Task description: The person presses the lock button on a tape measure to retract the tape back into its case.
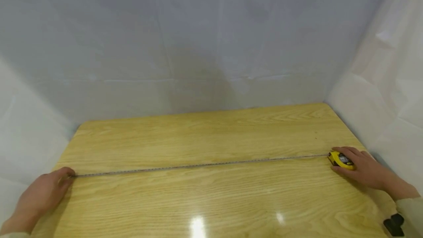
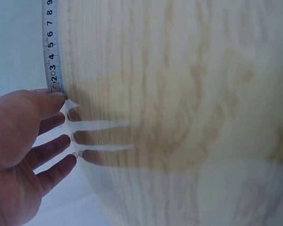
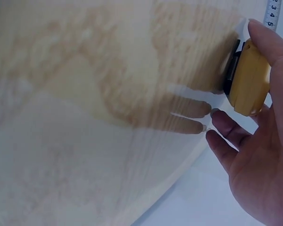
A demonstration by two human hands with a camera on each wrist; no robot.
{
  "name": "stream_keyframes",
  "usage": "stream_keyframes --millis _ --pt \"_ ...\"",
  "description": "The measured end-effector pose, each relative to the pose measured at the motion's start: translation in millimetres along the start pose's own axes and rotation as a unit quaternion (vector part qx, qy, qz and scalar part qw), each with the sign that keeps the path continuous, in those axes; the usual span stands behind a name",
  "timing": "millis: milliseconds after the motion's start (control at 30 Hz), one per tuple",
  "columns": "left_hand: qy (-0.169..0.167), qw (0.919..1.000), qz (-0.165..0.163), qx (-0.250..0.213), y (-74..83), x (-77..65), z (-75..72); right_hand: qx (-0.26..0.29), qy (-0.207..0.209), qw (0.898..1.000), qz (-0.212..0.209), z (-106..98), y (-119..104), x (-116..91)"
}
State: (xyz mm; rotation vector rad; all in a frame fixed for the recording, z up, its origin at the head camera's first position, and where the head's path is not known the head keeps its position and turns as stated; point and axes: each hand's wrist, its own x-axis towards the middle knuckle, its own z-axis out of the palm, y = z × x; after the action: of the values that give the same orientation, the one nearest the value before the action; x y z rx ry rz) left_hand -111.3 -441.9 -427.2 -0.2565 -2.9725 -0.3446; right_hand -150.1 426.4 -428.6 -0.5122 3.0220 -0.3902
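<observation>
A yellow and black tape measure [image 1: 342,159] sits at the right side of the wooden table, gripped between the thumb and fingers of my right hand [image 1: 371,168]. Its thin blade [image 1: 205,165] runs pulled out across the table to the left. At the far end of the blade, my left hand [image 1: 44,195] pinches the tip between thumb and forefinger. In the left wrist view the numbered blade [image 2: 51,42] lies along the table's edge side, with the other fingers spread below. The right wrist view shows the yellow case [image 3: 249,79] with a black clip facing the tabletop.
The light wooden table [image 1: 211,201] has rounded corners and glossy reflections. White sheeting [image 1: 198,47] hangs behind it and at both sides. A small black object [image 1: 394,224] is at the right sleeve, near the lower right corner.
</observation>
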Motion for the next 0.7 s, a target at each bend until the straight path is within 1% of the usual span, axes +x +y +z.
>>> stream_keyframes --millis 133,233,300,333,400,533,633,700 --pt "-0.054 0.9981 -0.031 -0.001 -1.7 5.1 -5.5 0.006 -0.007 1.0 0.003 -2 -1 2" --pt "-0.083 0.9956 -0.045 0.003 -2.6 7.9 -7.8 0.014 -0.019 1.0 0.009 -4 -3 3" --pt "-0.084 0.9952 -0.049 0.007 -3.1 8.9 -7.2 0.021 -0.027 0.999 0.01 -7 -5 4" --pt "-0.076 0.9959 -0.048 0.011 -3.1 8.6 -6.5 0.025 -0.031 0.999 0.01 -8 -6 5" --pt "-0.072 0.9961 -0.047 0.017 -2.8 9.0 -6.4 0.033 -0.04 0.999 0.012 -10 -7 6" --pt "-0.054 0.9973 -0.039 0.032 1.5 8.2 -10.7 0.037 -0.057 0.997 0.026 -16 -9 8" --pt "-0.062 0.9963 -0.041 0.042 5.6 8.4 -15.0 0.03 -0.068 0.996 0.041 -22 -9 9" --pt "-0.078 0.9947 -0.046 0.049 8.4 9.7 -18.0 0.03 -0.068 0.996 0.042 -25 -9 8"
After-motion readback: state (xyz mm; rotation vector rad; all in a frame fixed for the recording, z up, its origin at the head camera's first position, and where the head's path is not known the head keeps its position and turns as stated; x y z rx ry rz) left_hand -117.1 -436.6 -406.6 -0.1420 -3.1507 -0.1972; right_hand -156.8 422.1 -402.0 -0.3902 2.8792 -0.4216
